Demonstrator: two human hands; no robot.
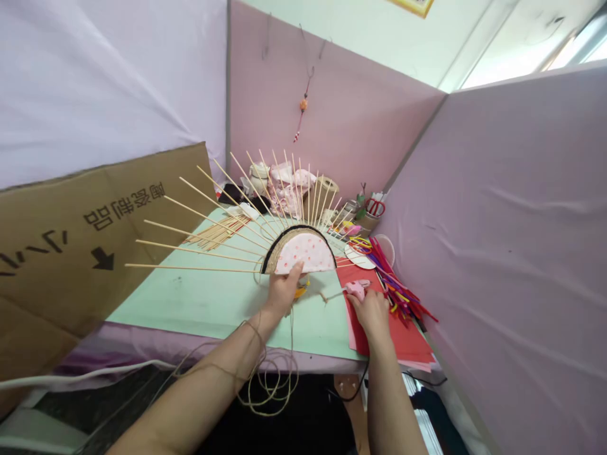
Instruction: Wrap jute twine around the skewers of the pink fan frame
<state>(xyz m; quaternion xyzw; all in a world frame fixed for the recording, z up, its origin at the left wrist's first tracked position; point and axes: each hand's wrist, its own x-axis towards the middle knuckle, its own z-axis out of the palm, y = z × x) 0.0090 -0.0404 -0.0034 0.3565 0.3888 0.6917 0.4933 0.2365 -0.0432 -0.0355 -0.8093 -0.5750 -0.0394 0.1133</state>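
Note:
My left hand (283, 287) grips the straight lower edge of a half-round fan craft (303, 253), thumb on its front. The craft has a white face with red dots, a twine band and a black rim. Thin wooden sticks (199, 224) radiate from its curved edge. Loose twine (270, 385) hangs in loops below my left hand and across the forearm. On the right, my right hand (372, 309) is closed around a pink glue gun (358, 289) above the red paper. Something yellow (301, 289) shows partly behind my left hand.
Red paper sheets (398, 338) and colourful pipe cleaners (398, 278) lie at the right. A bundle of sticks (220, 230) rests on the green tabletop (199, 303). Behind stand a twine roll (327, 184) and red-handled scissors (375, 206). Cardboard (95, 253) borders the left.

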